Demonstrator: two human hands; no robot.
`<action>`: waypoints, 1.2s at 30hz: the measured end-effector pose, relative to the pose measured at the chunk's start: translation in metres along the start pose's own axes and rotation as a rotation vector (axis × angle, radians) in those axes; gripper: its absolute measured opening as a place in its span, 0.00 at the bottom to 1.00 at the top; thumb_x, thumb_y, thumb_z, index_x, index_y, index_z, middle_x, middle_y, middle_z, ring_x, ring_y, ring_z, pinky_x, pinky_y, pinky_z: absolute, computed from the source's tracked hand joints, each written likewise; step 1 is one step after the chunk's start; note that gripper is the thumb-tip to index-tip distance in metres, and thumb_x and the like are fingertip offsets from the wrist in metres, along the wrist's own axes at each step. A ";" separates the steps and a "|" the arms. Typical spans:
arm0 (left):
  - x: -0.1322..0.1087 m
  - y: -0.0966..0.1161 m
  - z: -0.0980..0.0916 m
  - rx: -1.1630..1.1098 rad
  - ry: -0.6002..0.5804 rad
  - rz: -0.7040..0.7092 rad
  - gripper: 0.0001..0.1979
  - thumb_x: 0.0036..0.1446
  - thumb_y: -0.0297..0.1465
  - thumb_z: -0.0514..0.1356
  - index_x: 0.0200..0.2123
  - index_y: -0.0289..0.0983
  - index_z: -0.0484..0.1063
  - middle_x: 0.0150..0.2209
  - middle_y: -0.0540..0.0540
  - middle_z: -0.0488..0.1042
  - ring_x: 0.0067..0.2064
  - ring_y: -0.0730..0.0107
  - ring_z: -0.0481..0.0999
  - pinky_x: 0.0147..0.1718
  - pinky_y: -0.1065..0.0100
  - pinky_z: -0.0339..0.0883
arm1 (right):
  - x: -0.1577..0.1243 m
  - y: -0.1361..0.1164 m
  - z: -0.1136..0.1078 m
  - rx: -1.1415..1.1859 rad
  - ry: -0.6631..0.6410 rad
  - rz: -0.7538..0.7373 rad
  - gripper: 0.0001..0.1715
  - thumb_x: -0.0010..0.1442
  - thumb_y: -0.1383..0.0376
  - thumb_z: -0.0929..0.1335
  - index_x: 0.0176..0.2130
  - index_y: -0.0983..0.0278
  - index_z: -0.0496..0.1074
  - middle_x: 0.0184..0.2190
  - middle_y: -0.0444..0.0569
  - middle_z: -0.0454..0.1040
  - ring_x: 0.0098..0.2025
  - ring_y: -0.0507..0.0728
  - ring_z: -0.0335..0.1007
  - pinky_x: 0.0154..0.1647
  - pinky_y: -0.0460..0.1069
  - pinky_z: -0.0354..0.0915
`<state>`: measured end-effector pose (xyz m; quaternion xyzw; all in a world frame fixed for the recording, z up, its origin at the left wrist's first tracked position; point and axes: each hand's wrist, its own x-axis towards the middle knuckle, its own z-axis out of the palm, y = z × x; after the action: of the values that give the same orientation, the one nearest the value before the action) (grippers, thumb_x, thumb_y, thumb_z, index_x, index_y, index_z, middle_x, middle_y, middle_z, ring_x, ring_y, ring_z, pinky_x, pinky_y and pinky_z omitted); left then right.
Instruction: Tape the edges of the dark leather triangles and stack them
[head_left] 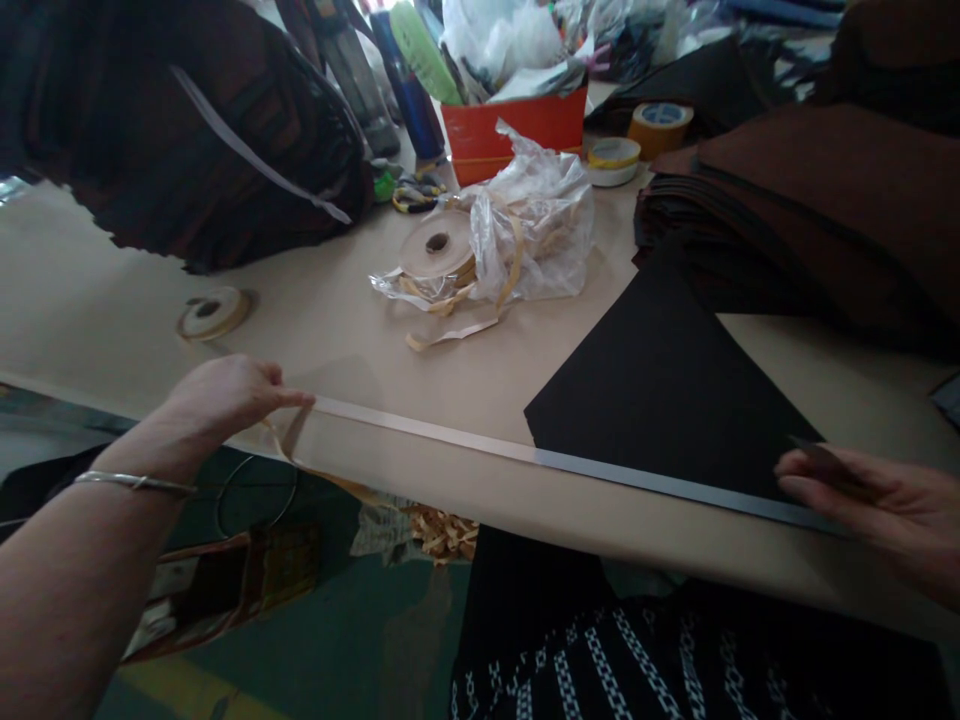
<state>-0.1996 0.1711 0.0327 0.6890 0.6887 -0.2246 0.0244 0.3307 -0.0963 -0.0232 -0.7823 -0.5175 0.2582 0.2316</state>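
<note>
My left hand (236,395) is closed in a pinch on a narrow strip of pale tape (427,428), near the table's front edge. The tape runs taut to the right and lies along the lower edge of a black sheet piece (667,370). A thin tan strip (281,440) hangs in a curl below my left hand. My right hand (877,500) is at the tape's far right end, fingers closed around a thin, dark, pointed blade-like piece (825,462). Whether its fingertips also press the tape is hard to make out.
A small tape roll (214,312) lies at the left. Behind stand a larger tape roll (437,245), a plastic bag (547,230), scissors (420,190) and a red box (514,130). Dark stacks (810,190) flank the table. Tan scraps (442,532) lie below its edge.
</note>
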 end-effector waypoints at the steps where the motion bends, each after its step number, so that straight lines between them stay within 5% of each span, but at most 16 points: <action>1: 0.000 0.000 0.000 -0.002 0.001 0.001 0.18 0.49 0.48 0.57 0.22 0.38 0.69 0.18 0.52 0.65 0.28 0.66 0.64 0.26 0.71 0.51 | 0.002 -0.022 0.005 0.001 -0.114 -0.083 0.17 0.50 0.47 0.68 0.31 0.55 0.78 0.33 0.52 0.78 0.34 0.61 0.74 0.30 0.51 0.68; 5: -0.003 0.003 -0.002 0.002 0.022 0.006 0.18 0.49 0.47 0.58 0.22 0.38 0.68 0.18 0.51 0.66 0.27 0.67 0.64 0.26 0.71 0.51 | 0.010 -0.107 0.042 0.043 -0.446 -0.423 0.14 0.60 0.59 0.62 0.36 0.56 0.76 0.34 0.47 0.76 0.35 0.55 0.72 0.36 0.49 0.65; 9: -0.005 0.002 -0.002 0.000 0.033 0.011 0.20 0.49 0.49 0.57 0.23 0.37 0.70 0.20 0.49 0.67 0.27 0.66 0.64 0.26 0.70 0.53 | 0.027 -0.149 0.084 0.122 -0.612 -0.400 0.14 0.60 0.63 0.62 0.37 0.60 0.76 0.33 0.45 0.76 0.31 0.53 0.70 0.32 0.47 0.61; 13: -0.008 0.002 -0.003 -0.014 0.084 0.025 0.22 0.49 0.48 0.57 0.34 0.34 0.74 0.31 0.41 0.74 0.34 0.57 0.70 0.30 0.65 0.59 | 0.044 -0.151 0.103 0.140 -0.672 -0.266 0.10 0.56 0.65 0.64 0.34 0.63 0.75 0.27 0.46 0.75 0.27 0.53 0.67 0.28 0.47 0.58; 16: -0.021 0.021 -0.005 -0.043 0.213 0.110 0.24 0.53 0.43 0.56 0.47 0.31 0.70 0.44 0.33 0.73 0.43 0.49 0.70 0.39 0.56 0.62 | 0.051 -0.146 0.102 0.229 -0.760 -0.246 0.11 0.57 0.62 0.65 0.39 0.63 0.73 0.27 0.46 0.75 0.29 0.52 0.66 0.31 0.47 0.58; 22: -0.081 0.118 0.000 -0.205 0.310 0.573 0.14 0.59 0.35 0.55 0.47 0.40 0.69 0.47 0.46 0.73 0.49 0.68 0.70 0.51 0.70 0.60 | 0.041 -0.138 0.085 0.433 -0.635 -0.175 0.20 0.65 0.56 0.55 0.32 0.64 0.66 0.23 0.42 0.68 0.20 0.47 0.53 0.23 0.45 0.52; 25: -0.106 0.162 0.010 -0.291 0.271 0.826 0.12 0.58 0.33 0.56 0.45 0.40 0.70 0.44 0.44 0.73 0.46 0.62 0.71 0.46 0.63 0.64 | 0.030 -0.143 0.079 0.363 -0.566 -0.197 0.18 0.65 0.60 0.56 0.29 0.63 0.64 0.22 0.42 0.65 0.22 0.48 0.56 0.25 0.45 0.54; 30: -0.117 0.195 0.018 -0.195 0.246 0.802 0.06 0.56 0.29 0.55 0.36 0.38 0.71 0.37 0.41 0.73 0.39 0.56 0.72 0.36 0.58 0.63 | 0.021 -0.151 0.081 0.364 -0.416 -0.282 0.12 0.60 0.61 0.62 0.27 0.63 0.68 0.26 0.43 0.65 0.31 0.50 0.60 0.31 0.46 0.56; 36: -0.107 0.204 0.011 -0.136 0.201 0.787 0.05 0.55 0.33 0.57 0.33 0.38 0.70 0.33 0.40 0.75 0.38 0.53 0.73 0.35 0.57 0.62 | 0.022 -0.141 0.101 0.437 -0.511 -0.175 0.11 0.57 0.60 0.65 0.30 0.64 0.71 0.24 0.43 0.67 0.27 0.50 0.60 0.26 0.45 0.55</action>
<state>-0.0017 0.0567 0.0033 0.9152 0.3846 -0.0836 0.0865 0.1759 -0.0164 -0.0149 -0.5770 -0.5562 0.5298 0.2777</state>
